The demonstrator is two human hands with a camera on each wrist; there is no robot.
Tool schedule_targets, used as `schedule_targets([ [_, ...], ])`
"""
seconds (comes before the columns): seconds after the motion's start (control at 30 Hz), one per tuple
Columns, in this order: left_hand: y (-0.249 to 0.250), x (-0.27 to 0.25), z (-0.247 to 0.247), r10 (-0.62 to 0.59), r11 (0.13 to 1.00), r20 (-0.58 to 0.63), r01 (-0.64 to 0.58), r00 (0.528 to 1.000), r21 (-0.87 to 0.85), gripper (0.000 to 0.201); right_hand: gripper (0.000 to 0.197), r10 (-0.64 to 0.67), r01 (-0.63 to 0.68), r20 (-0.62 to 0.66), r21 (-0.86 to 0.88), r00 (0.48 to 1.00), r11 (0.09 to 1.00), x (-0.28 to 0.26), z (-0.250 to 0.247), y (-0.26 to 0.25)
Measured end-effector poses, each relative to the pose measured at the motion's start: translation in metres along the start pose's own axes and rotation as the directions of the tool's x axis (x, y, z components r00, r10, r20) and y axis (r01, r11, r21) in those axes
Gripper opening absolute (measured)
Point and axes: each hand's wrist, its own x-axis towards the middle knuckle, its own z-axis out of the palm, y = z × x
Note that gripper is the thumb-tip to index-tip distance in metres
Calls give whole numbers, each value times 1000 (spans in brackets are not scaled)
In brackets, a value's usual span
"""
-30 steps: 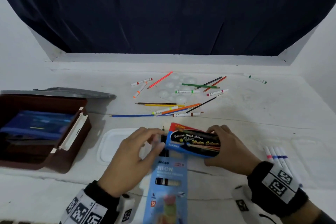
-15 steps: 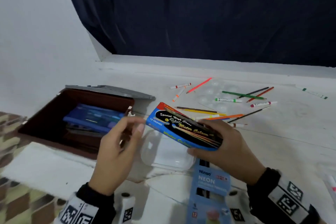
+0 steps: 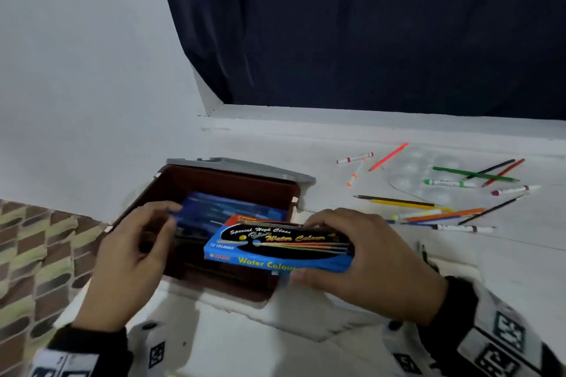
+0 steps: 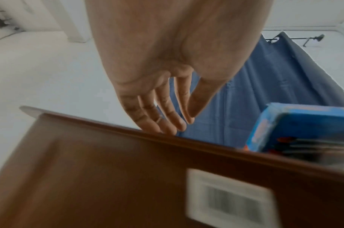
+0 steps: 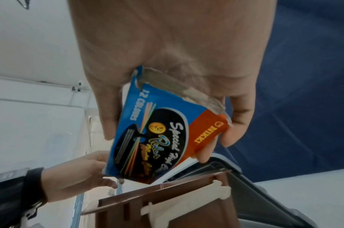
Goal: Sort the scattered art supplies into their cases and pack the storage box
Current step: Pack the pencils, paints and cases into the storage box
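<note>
Hovering over one brown storage box (image 3: 171, 187), whose open mouth leaves room beyond your loose-fingered left hand (image 3: 134, 257) at nine o'clock, your right hand (image 3: 364, 260) clamps one water colour box (image 3: 275, 246) above the near rim.

At ten o'clock our storage box (image 3: 171, 180) stands open, its mouth partly blocked by our water colour carton (image 3: 275, 249). At two o'clock scattered pencils (image 3: 444, 214) clutter the desk (image 3: 505, 269); bare surface lies nearer us.
</note>
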Motion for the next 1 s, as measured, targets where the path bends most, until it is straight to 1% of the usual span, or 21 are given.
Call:
schedule_targets([
  [0.07, -27, 19, -16, 58, 996, 77, -63, 995, 68, 18, 58, -3, 12, 63, -142, 998, 990, 17, 21, -21],
  [0.13, -52, 36, -31, 101, 991, 164, -114, 981, 71, 20, 62, 22, 20, 137, -298, 990, 954, 36, 46, -42],
  [0.2, -69, 49, -37, 165, 980, 247, -188, 955, 71, 19, 64, 59, 17, 181, -391, 982, 920, 49, 61, -57],
  [0.27, -83, 61, -41, 236, 959, 315, -272, 920, 75, 22, 64, 93, 17, 229, -438, 969, 899, 62, 73, -70],
  [0.3, -89, 66, -42, 257, 954, 337, -294, 906, 62, 24, 63, 113, 21, 269, -449, 957, 893, 66, 77, -75],
  [0.4, -101, 81, -40, 301, 944, 382, -330, 874, 11, 27, 61, 187, 1, 348, -473, 919, 881, 81, 89, -82],
  [0.47, -106, 87, -33, 327, 930, 436, -367, 838, 7, 29, 61, 211, -3, 384, -476, 899, 880, 90, 99, -80],
  [0.53, -109, 89, -27, 297, 925, 516, -375, 804, 52, 30, 54, 196, 35, 404, -498, 894, 867, 94, 113, -77],
  [0.6, -112, 88, -23, 257, 898, 581, -413, 772, 150, 35, 41, 164, 87, 413, -526, 896, 846, 93, 123, -71],
  [0.67, -114, 86, -21, 238, 850, 632, -473, 738, 232, 39, 29, 190, 55, 427, -499, 884, 865, 91, 124, -66],
  [0.7, -115, 85, -21, 228, 831, 651, -493, 724, 257, 40, 24, 219, 25, 445, -479, 869, 877, 90, 122, -63],
  [0.77, -115, 84, -21, 196, 805, 679, -512, 707, 300, 44, 24, 275, -7, 484, -485, 830, 875, 90, 118, -59],
  [0.83, -113, 84, -21, 170, 776, 698, -532, 695, 340, 51, 29, 294, 27, 519, -525, 803, 851, 92, 119, -59],
  [0.9, -111, 84, -21, 156, 768, 706, -535, 690, 353, 56, 31, 302, 69, 554, -550, 775, 832, 96, 123, -58],
  [0.97, -109, 84, -22, 155, 771, 710, -534, 687, 348, 55, 31, 324, 89, 568, -580, 757, 810, 100, 128, -55],
  [1.0, -108, 84, -22, 163, 771, 707, -536, 689, 345, 54, 32, 337, 87, 559, -598, 758, 797, 101, 130, -53],
])
